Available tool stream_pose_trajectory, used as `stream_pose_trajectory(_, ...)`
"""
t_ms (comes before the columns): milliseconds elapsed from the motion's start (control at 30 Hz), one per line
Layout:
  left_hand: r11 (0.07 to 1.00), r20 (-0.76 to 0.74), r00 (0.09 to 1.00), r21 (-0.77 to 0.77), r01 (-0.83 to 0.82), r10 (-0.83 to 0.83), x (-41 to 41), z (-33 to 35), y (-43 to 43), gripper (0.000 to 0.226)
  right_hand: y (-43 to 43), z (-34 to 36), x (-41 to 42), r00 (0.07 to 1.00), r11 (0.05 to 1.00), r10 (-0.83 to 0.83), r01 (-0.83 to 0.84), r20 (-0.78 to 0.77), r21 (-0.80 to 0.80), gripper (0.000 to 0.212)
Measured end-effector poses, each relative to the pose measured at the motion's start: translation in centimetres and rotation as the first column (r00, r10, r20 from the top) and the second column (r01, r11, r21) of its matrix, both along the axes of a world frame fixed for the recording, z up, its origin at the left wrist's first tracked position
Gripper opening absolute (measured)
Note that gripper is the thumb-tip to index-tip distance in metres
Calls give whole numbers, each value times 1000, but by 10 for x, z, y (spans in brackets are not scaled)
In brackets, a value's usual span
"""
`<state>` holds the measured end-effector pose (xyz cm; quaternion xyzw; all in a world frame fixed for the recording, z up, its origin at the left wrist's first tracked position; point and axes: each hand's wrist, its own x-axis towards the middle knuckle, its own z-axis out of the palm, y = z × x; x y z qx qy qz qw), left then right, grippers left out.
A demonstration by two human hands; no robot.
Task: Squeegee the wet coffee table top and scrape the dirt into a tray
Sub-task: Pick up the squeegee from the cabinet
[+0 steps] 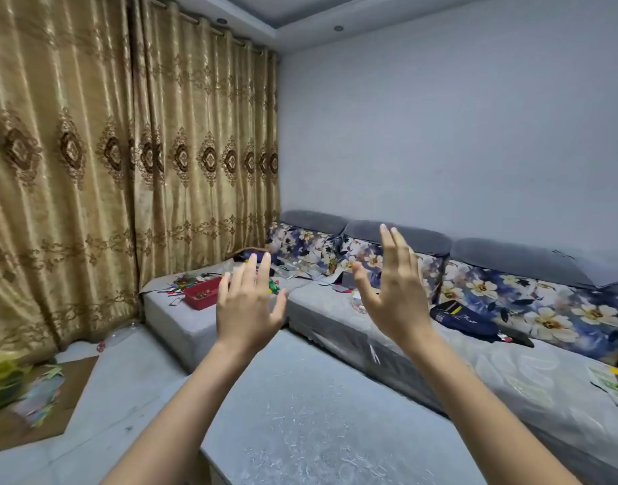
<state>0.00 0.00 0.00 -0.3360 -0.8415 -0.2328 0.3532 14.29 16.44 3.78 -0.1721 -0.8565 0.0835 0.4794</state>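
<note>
The grey coffee table top (311, 407) fills the lower middle of the head view, wet, with white streaks and specks across it. Both of my arms are raised above it. My left hand (248, 306) is up with fingers straight and spread, holding nothing. My right hand (391, 292) is higher, edge-on, fingers straight, thumb out, also holding nothing. No squeegee or tray is in view.
A long grey sofa (440, 348) with floral cushions runs behind the table; on it lie a red box (200, 292), scattered small items and a dark blue bag (465, 320). Gold curtains (125, 169) hang at left. Cardboard and coloured paper scraps (38, 397) lie on the floor.
</note>
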Motion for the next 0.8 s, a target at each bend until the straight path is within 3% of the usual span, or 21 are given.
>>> stream_pose_trajectory(100, 999, 61, 997, -22, -42, 43, -25, -18, -17, 57, -10, -15, -27, 999, 999, 32, -30, 43, -34, 67)
stream_pose_trajectory(333, 945, 261, 931, -274, -180, 254, -94, -59, -64, 50, -24, -58, -113, 959, 977, 187, -158, 214, -145, 65)
stream_pose_trajectory(567, 910, 361, 857, -329, -252, 367, -159, -103, -96, 44, -35, -106, -209, 880, 929, 327, -232, 346, -290, 67)
stream_pose_trajectory(800, 877, 592, 647, -350, -331, 480, -281, -155, -127, 44, -54, -155, -377, 685, 809, 563, -341, 463, -479, 65)
